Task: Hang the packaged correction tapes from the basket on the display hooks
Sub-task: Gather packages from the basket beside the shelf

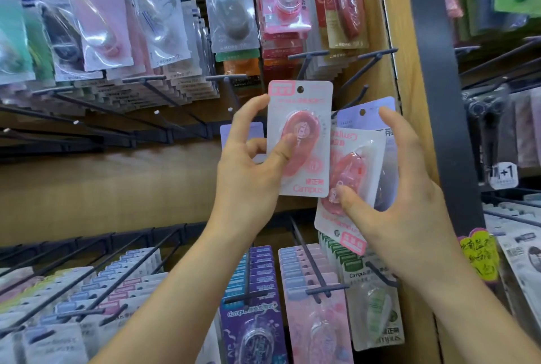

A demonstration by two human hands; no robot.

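Observation:
My left hand (251, 164) holds an upright pink packaged correction tape (304, 118), thumb pressed on its blister, its hanging hole at the top. Behind that pack a lilac pack (234, 132) shows partly. My right hand (392, 188) grips a small stack of packs: an upside-down pink packaged correction tape (351, 170) in front and a lilac one (366, 115) behind it. Bare display hooks (164, 91) jut out of the wooden shelf board just above and left of the held packs. The basket is out of view.
Rows of hung correction tape packs (164, 27) fill the upper hooks. Lower hooks carry purple (257, 305), pink (316, 319) and green (374, 305) packs. A dark upright post (436, 100) and a second display stand to the right.

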